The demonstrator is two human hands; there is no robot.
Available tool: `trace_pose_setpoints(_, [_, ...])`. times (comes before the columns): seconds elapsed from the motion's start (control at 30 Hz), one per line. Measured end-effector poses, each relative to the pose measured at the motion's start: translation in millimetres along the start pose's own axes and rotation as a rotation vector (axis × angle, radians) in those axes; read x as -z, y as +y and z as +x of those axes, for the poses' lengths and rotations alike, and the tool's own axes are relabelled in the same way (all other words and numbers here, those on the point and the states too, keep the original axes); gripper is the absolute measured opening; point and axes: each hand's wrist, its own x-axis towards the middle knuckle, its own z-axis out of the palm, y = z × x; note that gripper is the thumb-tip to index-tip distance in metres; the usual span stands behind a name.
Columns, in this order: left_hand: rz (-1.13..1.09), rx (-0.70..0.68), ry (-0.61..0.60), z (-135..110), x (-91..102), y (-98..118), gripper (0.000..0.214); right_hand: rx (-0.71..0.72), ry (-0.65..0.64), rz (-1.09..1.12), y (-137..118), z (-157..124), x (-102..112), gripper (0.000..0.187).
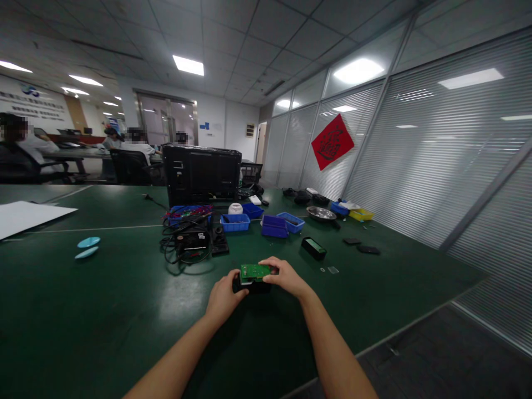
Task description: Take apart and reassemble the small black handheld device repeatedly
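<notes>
A green circuit board (pixel 254 271) sits tilted at the top of a small black housing (pixel 260 287), close in front of me on the green table. My right hand (pixel 283 275) pinches the board's right end between thumb and fingers. Around the left end of the housing, my left hand (pixel 228 293) is closed, thumb at the near side. Whether the board rests inside the housing or just above it, I cannot tell. Farther right stands a second black housing (pixel 313 248) with a green board showing in its top.
Behind my hands lie tangled cables and a black device (pixel 193 241). Several blue bins (pixel 235 223), a baseball (pixel 235 208) and a metal pan (pixel 321 214) stand farther back. A large black-framed case (pixel 203 174) rises behind them. Small clear pieces (pixel 333 270) lie at right.
</notes>
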Motion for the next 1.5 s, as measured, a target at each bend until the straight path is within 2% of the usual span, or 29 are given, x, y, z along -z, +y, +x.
trace_pose_setpoints(0.4, [0.012,-0.019,-0.004,-0.2,-0.4,-0.8,0.051,-0.025,-0.043,-0.035,6.5,2.3,-7.3,0.039])
trace_pose_setpoints(0.57, [0.011,-0.033,-0.004,-0.2,-1.5,-2.9,0.051,-0.049,-0.086,-0.044,7.5,0.3,-5.4,0.047])
trace_pose_setpoints(0.7, [-0.008,-0.063,0.056,1.8,-4.6,-6.2,0.052,-0.057,-0.108,-0.093,8.3,0.1,-7.7,0.045])
trace_pose_setpoints(0.83, [-0.024,-0.03,0.199,3.9,-5.2,-8.7,0.042,-0.074,0.011,-0.2,12.1,4.1,-25.5,0.045])
trace_pose_setpoints(0.9, [-0.052,-0.008,0.224,4.6,-4.1,-9.3,0.036,-0.11,0.099,-0.272,13.4,7.4,-37.2,0.048])
trace_pose_setpoints(0.97, [-0.11,-0.005,0.233,5.0,-2.6,-9.4,0.034,-0.115,0.133,-0.281,14.0,10.9,-47.2,0.046])
trace_pose_setpoints(1.07, [-0.187,-0.031,0.249,5.3,-1.3,-8.8,0.04,-0.073,0.091,-0.101,14.7,14.8,-57.0,0.041])
trace_pose_setpoints(1.27, [-0.139,-0.114,0.185,4.4,-5.2,-6.4,0.07,-0.153,-0.161,0.589,17.8,14.0,-66.5,0.05])
trace_pose_setpoints(1.33, [-0.118,-0.104,0.186,3.1,-6.3,-4.8,0.073,-0.145,-0.204,0.694,19.0,13.3,-67.8,0.049])
trace_pose_setpoints(1.4, [-0.111,-0.093,0.209,0.8,-6.0,-2.2,0.068,-0.156,-0.23,0.739,20.8,13.7,-67.9,0.047])
trace_pose_setpoints(1.5, [-0.083,-0.066,0.262,-3.5,-1.5,1.5,0.057,-0.17,-0.205,0.738,24.0,15.9,-66.1,0.041])
